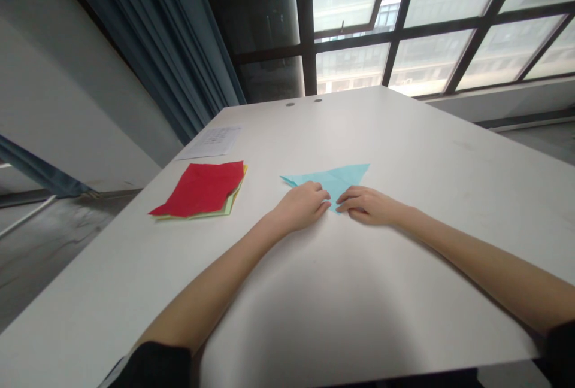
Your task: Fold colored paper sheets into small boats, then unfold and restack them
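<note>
A light blue sheet (340,179), folded into a triangle, lies on the white table with its long edge away from me and a point towards me. Whether it is paper or thin cloth I cannot tell. My left hand (305,203) grips its near left part, fingers curled and thumb close to the near corner. Just across a small gap, my right hand (366,205) pinches the near right part with bent fingers. Both hands cover some of the near edges. The far left corner shows a loose, slightly lifted fold.
To the left lies a stack with a red sheet (204,189) on top and yellow and green ones beneath. Behind it is a printed white paper (213,141). The white table (431,154) reaches to the windows, with a blue curtain (166,35) at the left.
</note>
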`<state>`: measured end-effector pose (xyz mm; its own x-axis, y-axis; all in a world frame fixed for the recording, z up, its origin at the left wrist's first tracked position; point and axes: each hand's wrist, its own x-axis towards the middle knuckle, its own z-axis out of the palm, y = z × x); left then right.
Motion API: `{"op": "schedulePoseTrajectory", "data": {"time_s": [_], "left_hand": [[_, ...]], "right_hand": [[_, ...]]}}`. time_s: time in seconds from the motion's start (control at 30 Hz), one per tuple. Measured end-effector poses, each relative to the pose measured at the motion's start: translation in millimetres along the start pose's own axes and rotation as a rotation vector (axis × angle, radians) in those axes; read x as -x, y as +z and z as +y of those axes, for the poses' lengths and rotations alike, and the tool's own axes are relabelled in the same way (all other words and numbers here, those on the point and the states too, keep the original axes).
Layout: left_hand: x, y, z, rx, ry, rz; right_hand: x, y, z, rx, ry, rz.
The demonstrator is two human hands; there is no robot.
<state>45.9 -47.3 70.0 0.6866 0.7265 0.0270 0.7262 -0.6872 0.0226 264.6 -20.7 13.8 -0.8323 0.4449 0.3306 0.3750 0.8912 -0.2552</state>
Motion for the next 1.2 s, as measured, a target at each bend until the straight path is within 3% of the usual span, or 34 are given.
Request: {"op": "schedulePoseTrajectory", "data": {"time_s": [0.07, 0.13, 0.3, 0.73, 1.0, 1.2], "left_hand": [[-3, 13.2, 1, 0.002, 0.047, 0.075], [-6, 29.5, -2, 0.001, 0.032, 0.061], [-11, 56.1, -21, 0.01, -0.172, -0.015], [-11, 61.5, -33, -0.116, -0.648, 0.011], [-8, 52.8, -37, -0.15, -0.705, -0.032], [-6, 58.9, -34, -0.175, -0.702, -0.014]], "right_hand": [[0, -1, 0, -0.007, -0.001, -0.003], [0, -1, -1, -0.011, 0.001, -0.004], [0, -2, 0, -0.03, 0.001, -0.006], [0, -3, -1, -0.057, 0.017, 0.001], [1, -2, -2, -0.08, 0.034, 0.003], [-14, -5, -7, -0.006, 0.092, -0.038]]}}
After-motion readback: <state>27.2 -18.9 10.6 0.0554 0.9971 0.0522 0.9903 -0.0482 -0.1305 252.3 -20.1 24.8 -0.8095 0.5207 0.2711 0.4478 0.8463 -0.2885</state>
